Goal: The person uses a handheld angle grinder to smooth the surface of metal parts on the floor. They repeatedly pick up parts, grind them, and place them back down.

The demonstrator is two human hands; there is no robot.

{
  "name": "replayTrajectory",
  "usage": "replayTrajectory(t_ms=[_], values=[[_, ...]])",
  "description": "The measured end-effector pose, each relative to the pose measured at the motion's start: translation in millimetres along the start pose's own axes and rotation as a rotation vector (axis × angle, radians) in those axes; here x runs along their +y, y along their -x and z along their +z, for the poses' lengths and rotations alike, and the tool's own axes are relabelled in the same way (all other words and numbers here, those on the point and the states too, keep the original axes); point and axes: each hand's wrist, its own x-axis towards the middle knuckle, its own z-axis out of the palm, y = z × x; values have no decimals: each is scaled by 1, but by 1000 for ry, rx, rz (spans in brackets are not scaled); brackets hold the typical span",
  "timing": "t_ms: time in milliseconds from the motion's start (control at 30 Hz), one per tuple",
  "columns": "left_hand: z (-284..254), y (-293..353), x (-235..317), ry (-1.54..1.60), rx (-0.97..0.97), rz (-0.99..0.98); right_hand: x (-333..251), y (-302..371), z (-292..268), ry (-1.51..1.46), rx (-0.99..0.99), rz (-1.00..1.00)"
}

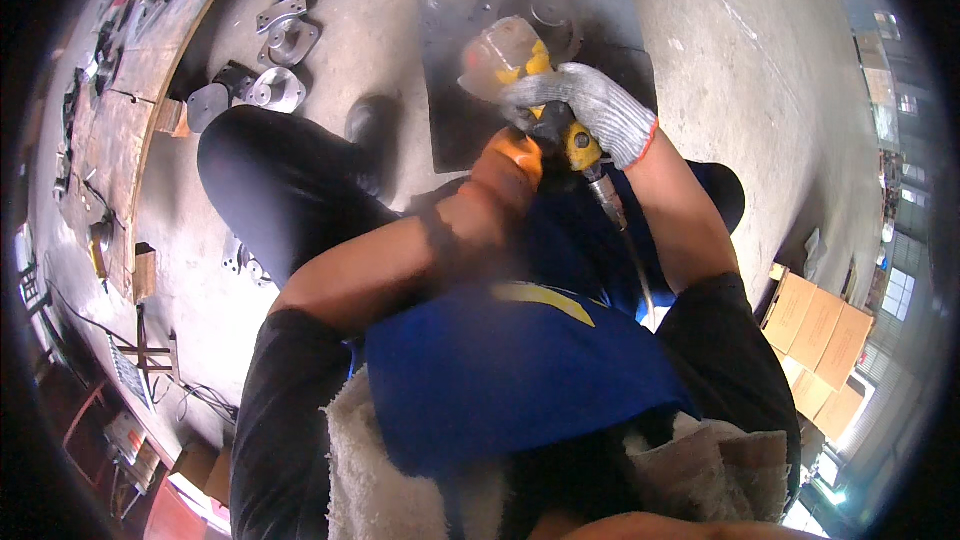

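Both my hands are closed round a yellow and black air grinder (582, 146) above a dark plate (450, 120) on the floor. My left hand (510, 165), in an orange glove, grips the near left side of its body. From the right, my right hand (595, 105), in a grey knit glove with a red cuff, wraps over its top. The grinder's round head lies just beyond my fingers, over or against a dark round metal part (550, 15) on the plate; whether they touch I cannot tell. A hose (635, 265) runs from the grinder back between my legs.
Several metal flange parts (278, 90) lie on the floor to the left. Beyond them stands a long wooden table (150, 80) with dark parts and another yellow tool (100, 245) by its edge. Stacked cardboard boxes (815, 335) stand to the right. My blue apron (520, 380) covers my lap.
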Motion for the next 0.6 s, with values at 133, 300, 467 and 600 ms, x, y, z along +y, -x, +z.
replayTrajectory(t_ms=[133, 300, 467, 600], values=[[27, -1, -46, -846, 225, 487, -22, 29, 10, -251, 31, 74], [38, 4, -48, -613, 354, 576, 3, 13, 8, -174, -122, 37], [36, 35, -62, -1789, 602, 649, 12, 20, 6, -164, -128, -46], [17, 24, 8, -980, -121, 368, 1, 40, 10, -164, -80, 80]])
